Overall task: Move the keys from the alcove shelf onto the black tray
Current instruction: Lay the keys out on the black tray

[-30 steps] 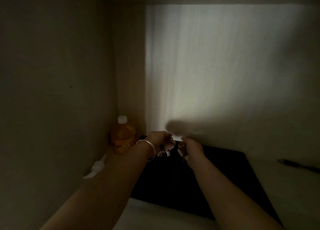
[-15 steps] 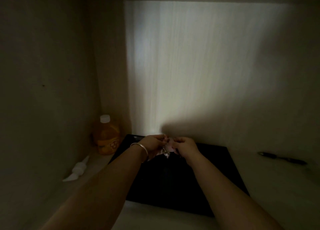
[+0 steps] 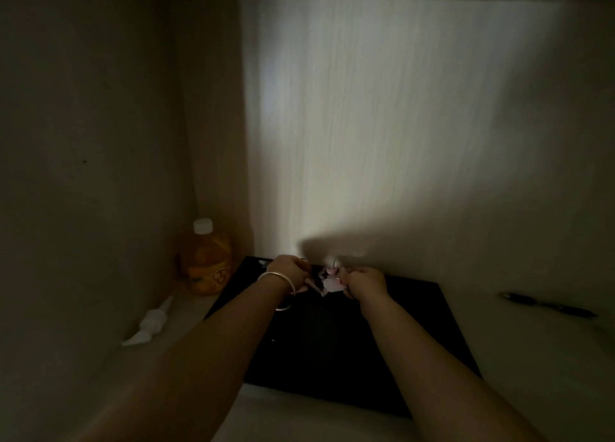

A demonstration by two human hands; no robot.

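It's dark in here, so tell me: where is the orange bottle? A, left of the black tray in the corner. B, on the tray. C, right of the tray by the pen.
A: the orange bottle stands in the left back corner, beside the black tray, not on it; the pen lies on the right.

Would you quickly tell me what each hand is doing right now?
Left hand: closed on the keys, above the black tray.
Right hand: closed on the same keys.
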